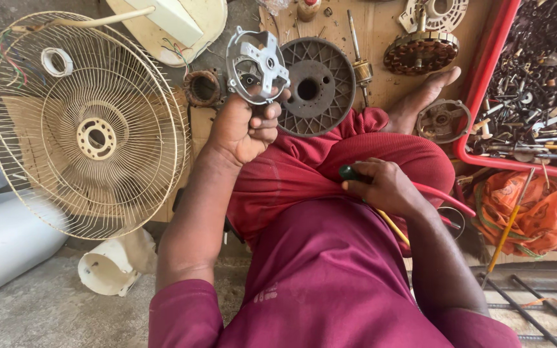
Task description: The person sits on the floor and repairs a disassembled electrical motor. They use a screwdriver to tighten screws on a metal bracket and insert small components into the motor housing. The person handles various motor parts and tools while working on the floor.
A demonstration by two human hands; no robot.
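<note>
Lying at the left on the floor is a cream fan guard (88, 125). The left hand (243, 129) grips a silver motor cover (257, 64) raised above the lap; the right hand (385, 187) is closed on a green-handled tool (351, 173) beside the red tray (485, 96).

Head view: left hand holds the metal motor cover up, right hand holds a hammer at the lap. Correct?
Not quite. The left hand does hold the metal motor cover up, but the right hand at the lap grips a dark green tool handle, not a hammer; its working end is hidden. The head view shows it.
</note>
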